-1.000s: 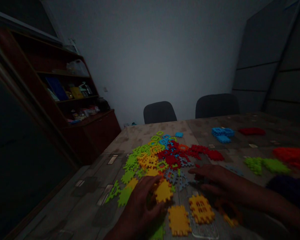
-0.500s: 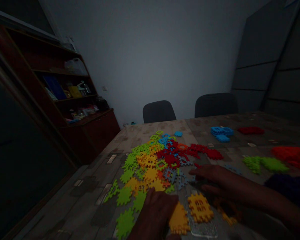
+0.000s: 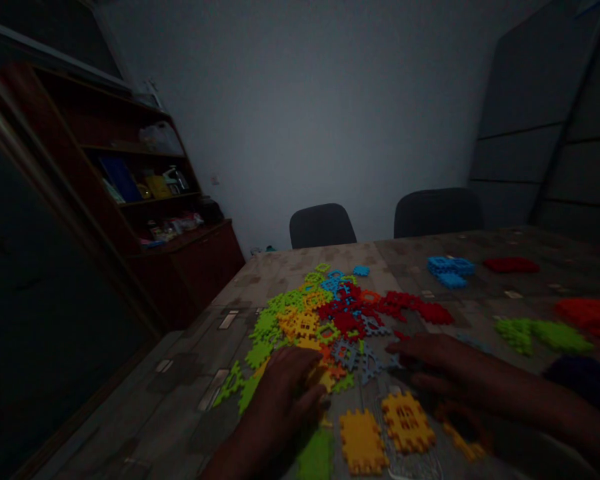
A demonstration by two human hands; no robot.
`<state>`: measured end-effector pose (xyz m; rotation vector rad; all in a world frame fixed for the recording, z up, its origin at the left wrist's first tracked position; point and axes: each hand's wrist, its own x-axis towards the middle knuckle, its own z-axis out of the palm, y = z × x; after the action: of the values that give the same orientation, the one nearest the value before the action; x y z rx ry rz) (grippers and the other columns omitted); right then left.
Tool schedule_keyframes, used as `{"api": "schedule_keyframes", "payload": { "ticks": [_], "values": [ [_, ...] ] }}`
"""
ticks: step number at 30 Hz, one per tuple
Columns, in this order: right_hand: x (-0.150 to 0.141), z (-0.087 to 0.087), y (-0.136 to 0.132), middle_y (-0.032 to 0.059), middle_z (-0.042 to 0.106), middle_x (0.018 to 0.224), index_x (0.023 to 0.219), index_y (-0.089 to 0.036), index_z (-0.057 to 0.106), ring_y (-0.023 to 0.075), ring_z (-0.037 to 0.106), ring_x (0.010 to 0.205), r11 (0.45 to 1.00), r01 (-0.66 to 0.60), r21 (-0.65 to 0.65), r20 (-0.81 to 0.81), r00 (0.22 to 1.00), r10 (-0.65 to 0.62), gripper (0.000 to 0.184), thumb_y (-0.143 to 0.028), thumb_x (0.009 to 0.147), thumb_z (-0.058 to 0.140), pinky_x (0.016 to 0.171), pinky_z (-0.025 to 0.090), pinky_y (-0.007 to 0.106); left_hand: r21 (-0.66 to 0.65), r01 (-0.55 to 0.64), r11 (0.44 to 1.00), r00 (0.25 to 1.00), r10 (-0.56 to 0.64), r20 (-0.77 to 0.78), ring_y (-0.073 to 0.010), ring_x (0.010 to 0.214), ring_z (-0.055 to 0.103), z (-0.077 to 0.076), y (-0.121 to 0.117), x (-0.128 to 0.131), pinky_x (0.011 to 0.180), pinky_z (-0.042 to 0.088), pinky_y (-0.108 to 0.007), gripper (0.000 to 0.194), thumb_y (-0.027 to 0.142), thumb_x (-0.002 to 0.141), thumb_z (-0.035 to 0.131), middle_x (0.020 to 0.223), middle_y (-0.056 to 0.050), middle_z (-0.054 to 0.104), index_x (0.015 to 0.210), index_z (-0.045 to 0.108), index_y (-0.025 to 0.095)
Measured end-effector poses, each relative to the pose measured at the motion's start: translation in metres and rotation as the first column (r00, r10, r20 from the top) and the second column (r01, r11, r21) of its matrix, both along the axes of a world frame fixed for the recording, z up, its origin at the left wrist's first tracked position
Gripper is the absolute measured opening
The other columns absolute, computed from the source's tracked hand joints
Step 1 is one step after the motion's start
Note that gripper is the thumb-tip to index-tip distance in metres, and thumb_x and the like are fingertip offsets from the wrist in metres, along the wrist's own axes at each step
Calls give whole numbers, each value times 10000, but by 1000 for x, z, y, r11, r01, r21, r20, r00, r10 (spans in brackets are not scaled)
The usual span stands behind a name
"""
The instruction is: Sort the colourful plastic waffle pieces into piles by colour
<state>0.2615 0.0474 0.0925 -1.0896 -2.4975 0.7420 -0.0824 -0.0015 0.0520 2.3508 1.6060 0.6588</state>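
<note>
- The left hand [image 3: 283,397] bends over the near end of the pile [image 3: 349,325], thumb and fingers apart. A yellow piece [image 3: 325,380] lies in the gap. I can't tell if the grip has it.
- The right hand [image 3: 435,363] is palm down, fingers pointing left, by the grey pieces [image 3: 346,353]. Its underside is too dark to tell if it holds anything.
- The yellow piece looks like thin plastic: probably light, stiff, tough and a bit slippery. The bumpy edges seem best to pinch.
- A plain yellow tile [image 3: 363,441] and a yellow window tile [image 3: 408,423] sit between the hands on the table [image 3: 180,400].
</note>
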Motion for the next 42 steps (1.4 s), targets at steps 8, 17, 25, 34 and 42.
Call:
{"api": "schedule_keyframes", "payload": {
  "ticks": [8,17,25,34,42],
  "values": [
    [-4,-1,2,118,784,1205,1325,-285,733,296,731,1076,999,-25,30,48,999,24,432,-322,924,574,911,584,407,-16,-133,991,988,131,-80,-351,1209,644,-7,41,-15,1071,461,-499,434,252,823,697,1277,-127,737,1254,719,216],
    [4,-16,5,110,760,1274,1338,-332,725,337,718,1139,1000,11,-26,-6,1000,-12,409,-426,963,593,932,600,462,-65,-175,982,984,171,-51,-320,1058,694,3,45,-4,963,507,-421,384,329,859,692,1104,-81,772,1230,738,241],
    [1,-16,4,110,775,1231,1364,-322,715,324,733,1086,999,24,-29,7,1000,-24,439,-434,961,582,928,606,466,-52,-210,976,974,214,75,-342,1182,665,-15,46,-8,1015,525,-469,479,216,799,655,1269,-126,728,1273,717,195],
    [4,-17,7,117,744,1324,1387,-294,703,331,695,1176,999,29,-39,46,999,-27,475,-394,938,585,986,565,474,-76,82,994,967,-61,247,-303,1347,578,11,7,8,1181,432,-468,615,202,779,698,1438,-65,652,1386,658,295],
    [-2,-7,4,80,794,1191,1327,-312,733,275,728,1035,999,4,-42,33,999,-2,438,-328,908,602,878,585,370,-143,465,874,870,-421,257,-318,1323,571,-3,-19,32,1145,423,-487,638,422,931,754,1447,-89,631,1512,506,332]
  ]
}}
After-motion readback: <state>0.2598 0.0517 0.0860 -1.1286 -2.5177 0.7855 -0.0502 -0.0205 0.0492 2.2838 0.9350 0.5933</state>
